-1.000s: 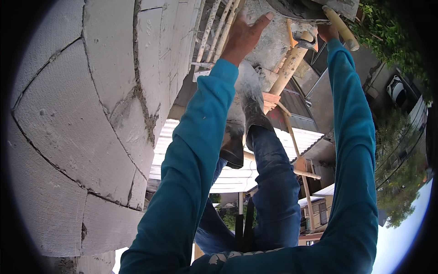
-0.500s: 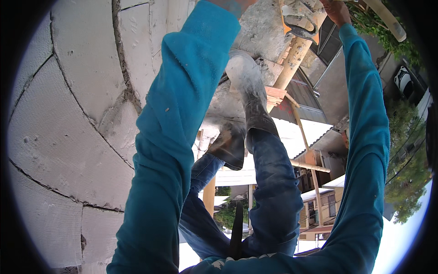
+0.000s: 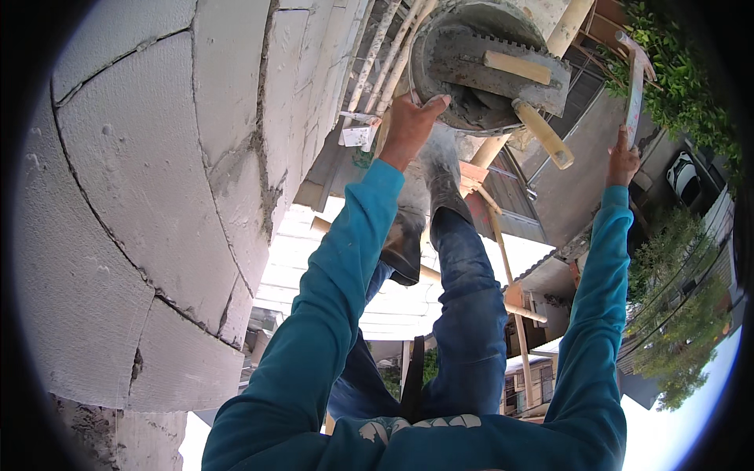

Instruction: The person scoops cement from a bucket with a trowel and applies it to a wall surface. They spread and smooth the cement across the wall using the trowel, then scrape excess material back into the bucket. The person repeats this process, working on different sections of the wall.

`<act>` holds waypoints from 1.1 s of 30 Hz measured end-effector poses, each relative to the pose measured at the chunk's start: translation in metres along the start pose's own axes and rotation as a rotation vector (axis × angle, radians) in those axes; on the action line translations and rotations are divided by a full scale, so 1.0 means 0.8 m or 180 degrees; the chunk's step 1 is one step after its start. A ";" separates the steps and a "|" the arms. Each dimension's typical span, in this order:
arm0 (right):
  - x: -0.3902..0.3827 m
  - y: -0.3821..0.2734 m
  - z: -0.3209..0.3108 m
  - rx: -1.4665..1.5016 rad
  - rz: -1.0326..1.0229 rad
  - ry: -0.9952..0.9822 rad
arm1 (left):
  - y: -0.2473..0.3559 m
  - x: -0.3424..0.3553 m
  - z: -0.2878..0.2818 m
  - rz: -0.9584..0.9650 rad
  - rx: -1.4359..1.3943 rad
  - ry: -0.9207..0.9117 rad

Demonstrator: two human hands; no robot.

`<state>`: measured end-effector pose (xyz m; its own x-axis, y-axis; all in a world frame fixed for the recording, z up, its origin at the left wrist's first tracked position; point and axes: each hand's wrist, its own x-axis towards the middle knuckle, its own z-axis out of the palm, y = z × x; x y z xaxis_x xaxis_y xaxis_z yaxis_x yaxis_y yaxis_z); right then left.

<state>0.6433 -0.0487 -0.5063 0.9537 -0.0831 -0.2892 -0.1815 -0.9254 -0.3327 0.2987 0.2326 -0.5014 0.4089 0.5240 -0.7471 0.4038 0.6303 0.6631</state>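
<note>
Mortar bucket (image 3: 503, 20) sits just far-right of left hand (image 3: 411, 127), the nearer hand; thumb spread at rim, finger closure cannot be told. Notched trowel (image 3: 510, 67) lies across bucket, long axis left–right. Right hand (image 3: 623, 165), farther right, wraps hammer (image 3: 635, 98), handle running near–far.

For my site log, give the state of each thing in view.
Left hand: at rim of bucket, grip unclear
Right hand: closed around hammer
Hammer: held by handle
Bucket: uncovered, dirty
Notched trowel: lying across bucket, dirty
Wooden handle: jutting over rim
Block wall: bare, joints showing
Boots: dusty
</note>
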 end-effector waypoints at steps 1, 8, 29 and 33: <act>-0.019 0.028 -0.015 0.0484 0.0186 -0.0045 | -0.030 0.004 0.001 -0.0238 -0.0139 -0.0166; -0.209 -0.015 -0.140 0.2942 0.1176 -0.1011 | -0.137 -0.063 -0.028 -0.0892 0.0007 -0.0914; -0.547 -0.302 -0.400 0.1911 -0.0269 -0.4792 | -0.026 -0.665 -0.299 -0.1176 -0.1061 0.3411; -0.543 -0.378 -0.367 0.1351 -0.0140 -0.5286 | 0.000 -0.703 -0.342 -0.0586 -0.2233 0.3788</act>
<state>0.3546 0.1584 -0.0167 -0.2437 0.6350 -0.7331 -0.4716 -0.7381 -0.4826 -0.1553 0.0946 -0.0940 -0.6812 0.3467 -0.6448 -0.2595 0.7093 0.6555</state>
